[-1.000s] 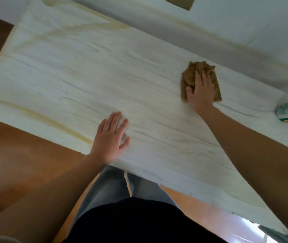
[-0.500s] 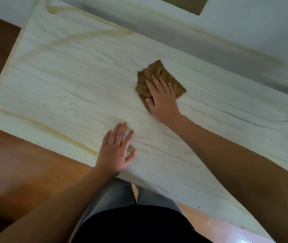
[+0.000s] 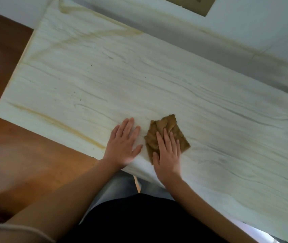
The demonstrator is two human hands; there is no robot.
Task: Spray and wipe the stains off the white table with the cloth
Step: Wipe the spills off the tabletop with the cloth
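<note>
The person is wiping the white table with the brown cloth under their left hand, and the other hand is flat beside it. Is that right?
Not quite. The head view shows the brown cloth under the right hand, not the left. The left hand is the one lying flat on the white table beside it.

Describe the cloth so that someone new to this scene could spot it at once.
Start at the white table, which fills most of the view. Near its front edge the right hand lies flat on the cloth, beside the left hand. It is the only brown, crumpled thing on the pale top.
</note>
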